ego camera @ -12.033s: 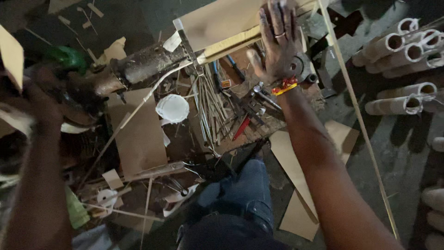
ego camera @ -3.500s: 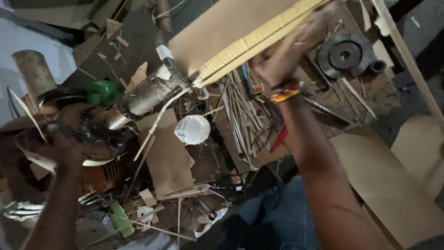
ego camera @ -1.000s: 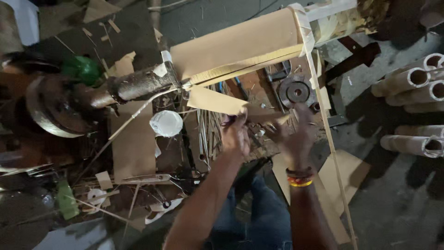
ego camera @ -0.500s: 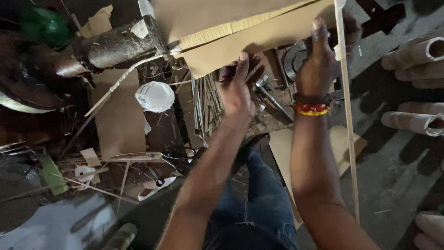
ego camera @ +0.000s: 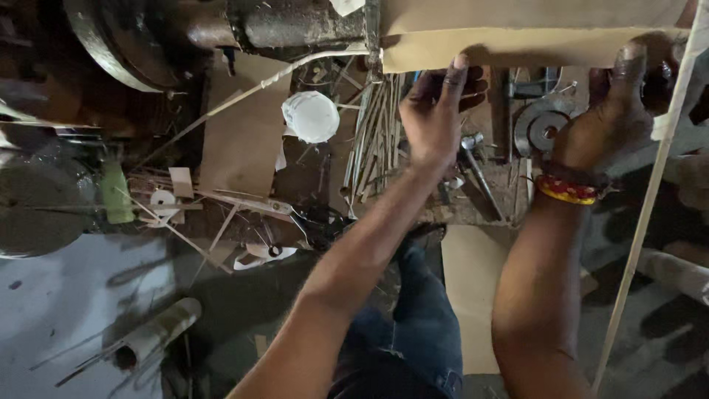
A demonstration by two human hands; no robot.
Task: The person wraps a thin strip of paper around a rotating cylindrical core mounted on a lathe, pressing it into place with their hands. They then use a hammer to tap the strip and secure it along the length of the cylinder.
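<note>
Cardboard sheet (ego camera: 532, 33): tan, flat, held up at its lower edge. Left hand (ego camera: 432, 122) pinches that edge, fingers closed on it; right hand (ego camera: 617, 118) likewise, alongside. Sheet is raised and gripped, not yet set down or cut, by appearance. Below grip: bamboo sticks (ego camera: 373, 140), metal pulley (ego camera: 543, 129), white lid (ego camera: 310, 117).

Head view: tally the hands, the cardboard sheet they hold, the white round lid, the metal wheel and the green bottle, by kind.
Hands: 2, left hand and right hand
Cardboard sheet: 1
White round lid: 1
Metal wheel: 1
Green bottle: 1
Total: 6
</note>
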